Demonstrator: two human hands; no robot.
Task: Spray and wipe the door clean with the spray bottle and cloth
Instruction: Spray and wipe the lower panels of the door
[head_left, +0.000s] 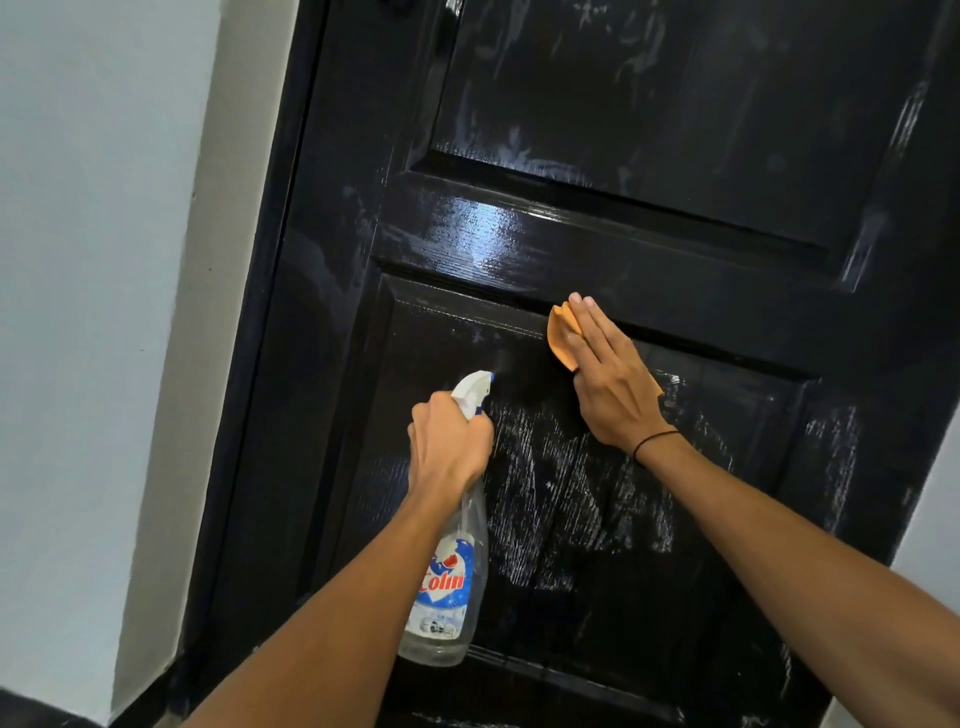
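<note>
Head: L hand (451, 447) grips spray bottle (448, 582); R hand (608, 379) flat, presses cloth (562, 335) on door (675, 156).

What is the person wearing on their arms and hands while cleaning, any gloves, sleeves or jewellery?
No gloves and no sleeves show: both forearms are bare up to the bottom edge of the picture. The only thing worn is a thin black band around the wrist of the right hand. The left hand and its wrist carry nothing, and no rings or watch can be seen on either.
</note>
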